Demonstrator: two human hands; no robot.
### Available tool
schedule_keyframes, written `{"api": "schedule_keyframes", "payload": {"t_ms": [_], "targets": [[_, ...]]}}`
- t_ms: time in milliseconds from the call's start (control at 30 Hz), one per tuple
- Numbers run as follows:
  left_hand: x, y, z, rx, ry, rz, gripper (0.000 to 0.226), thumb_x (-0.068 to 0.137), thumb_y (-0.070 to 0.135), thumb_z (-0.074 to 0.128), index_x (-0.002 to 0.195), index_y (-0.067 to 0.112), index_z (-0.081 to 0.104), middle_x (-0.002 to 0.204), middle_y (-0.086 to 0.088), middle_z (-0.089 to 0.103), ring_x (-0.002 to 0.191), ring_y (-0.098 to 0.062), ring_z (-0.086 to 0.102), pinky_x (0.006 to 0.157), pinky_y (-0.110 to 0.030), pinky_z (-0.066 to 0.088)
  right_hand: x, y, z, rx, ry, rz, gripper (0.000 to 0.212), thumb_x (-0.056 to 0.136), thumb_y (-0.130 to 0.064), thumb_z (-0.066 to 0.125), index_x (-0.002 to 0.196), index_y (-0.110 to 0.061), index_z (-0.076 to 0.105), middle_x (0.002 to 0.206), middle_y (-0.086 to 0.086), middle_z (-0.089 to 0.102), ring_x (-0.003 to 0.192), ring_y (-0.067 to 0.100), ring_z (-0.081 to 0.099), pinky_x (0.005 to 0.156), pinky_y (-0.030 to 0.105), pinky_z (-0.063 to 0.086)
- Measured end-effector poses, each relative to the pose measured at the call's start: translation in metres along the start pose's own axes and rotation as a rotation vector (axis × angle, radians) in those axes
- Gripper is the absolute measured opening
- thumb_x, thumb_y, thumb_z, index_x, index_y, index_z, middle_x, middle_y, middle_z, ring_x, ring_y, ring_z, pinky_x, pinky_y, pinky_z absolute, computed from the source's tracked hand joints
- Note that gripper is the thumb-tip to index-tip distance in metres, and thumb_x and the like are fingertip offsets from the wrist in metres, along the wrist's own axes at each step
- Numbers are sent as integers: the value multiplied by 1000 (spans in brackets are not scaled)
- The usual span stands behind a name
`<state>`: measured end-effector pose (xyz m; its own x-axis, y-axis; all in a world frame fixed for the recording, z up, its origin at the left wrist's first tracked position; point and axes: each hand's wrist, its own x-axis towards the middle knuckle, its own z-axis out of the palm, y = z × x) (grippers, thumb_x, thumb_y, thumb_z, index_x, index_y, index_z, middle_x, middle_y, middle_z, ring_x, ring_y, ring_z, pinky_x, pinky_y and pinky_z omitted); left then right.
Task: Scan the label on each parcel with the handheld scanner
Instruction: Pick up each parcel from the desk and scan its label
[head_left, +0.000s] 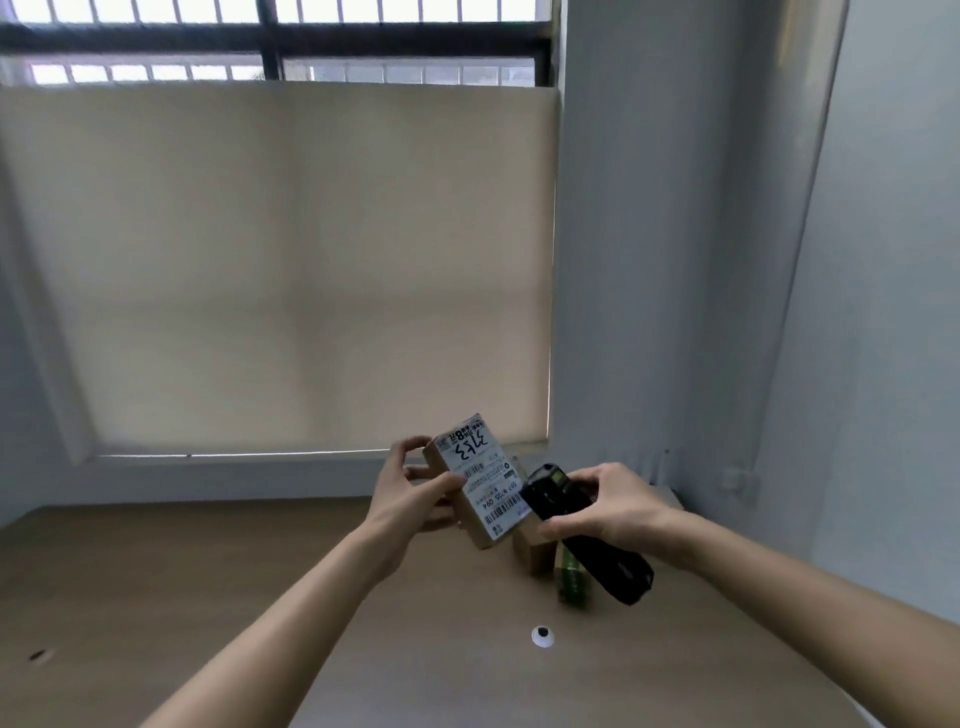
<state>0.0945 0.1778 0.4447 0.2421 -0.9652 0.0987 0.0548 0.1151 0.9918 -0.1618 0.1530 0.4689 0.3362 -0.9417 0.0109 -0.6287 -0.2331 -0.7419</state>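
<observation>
My left hand (415, 491) grips a small brown cardboard parcel (480, 480) above the table, its white barcode label turned toward me. Just right of it, my right hand (605, 506) holds the black handheld scanner (582, 535), whose head points up-left and sits close to the label's lower right corner. Behind the scanner, a second brown parcel (532, 551) stands on the table, partly hidden. A green box (571, 579) stands beside it, half covered by the scanner's handle.
The brown wooden table (208, 597) stretches to the left and front. A small white round disc with a dark centre (542, 636) lies on it near the middle. A beige roller blind (285, 260) covers the window behind; a white wall closes the right side.
</observation>
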Motion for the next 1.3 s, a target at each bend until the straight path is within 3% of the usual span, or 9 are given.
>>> {"api": "schedule_keyframes", "payload": {"t_ms": [67,167,333,433,533,700,933,1300], "targets": [[-4,5,-17,-24,30,17,53,78,8,84,120,24,55,120,-18,62,93,-33,75,74,-51,63,0,-15,9,-78,-5,-18,50,53,-55,91,96,-33,81,84,-12,79,81,7,75,84,36,63],[-12,13,-39,-29,28,42,63,80,6,82,132,29,55,118,-19,60,99,-33,72,76,-51,63,-5,-35,24,-229,5,-14,44,53,-54,86,91,-33,80,77,-14,77,77,4,73,77,32,62],[-24,19,-75,-22,67,94,55,82,3,79,127,29,63,117,-14,62,96,-35,73,78,-50,63,-8,-54,53,-473,30,11,68,35,-64,76,89,-24,76,75,-8,74,80,14,71,74,35,61],[-29,19,-93,-31,93,99,54,82,3,79,126,31,64,116,-14,62,95,-37,73,78,-50,63,-12,-63,65,-558,33,19,64,39,-61,79,90,-21,76,78,-6,73,82,18,69,71,32,56],[-35,21,-108,-28,126,103,54,83,1,78,127,30,64,116,-14,62,96,-36,73,73,-45,64,-17,-74,75,-605,20,27,66,41,-59,82,96,-23,76,86,-6,72,89,21,67,78,33,55],[-44,24,-130,-17,128,112,55,83,2,78,129,29,64,117,-13,62,97,-37,72,74,-46,64,-24,-89,91,-648,28,23,68,42,-59,83,100,-25,75,86,-6,71,89,19,66,70,30,45],[-57,24,-155,-2,137,127,57,83,2,78,132,27,62,116,-11,62,97,-32,72,67,-37,63,-36,-114,112,-673,28,-11,65,43,-60,85,96,-25,75,82,-8,70,86,18,67,69,29,44],[-77,29,-195,2,199,136,55,84,4,79,130,27,62,112,-8,61,98,-31,71,70,-42,64,-48,-149,136,-726,12,-67,50,49,-58,88,83,-27,69,74,-9,63,81,19,64,64,28,40]]}}
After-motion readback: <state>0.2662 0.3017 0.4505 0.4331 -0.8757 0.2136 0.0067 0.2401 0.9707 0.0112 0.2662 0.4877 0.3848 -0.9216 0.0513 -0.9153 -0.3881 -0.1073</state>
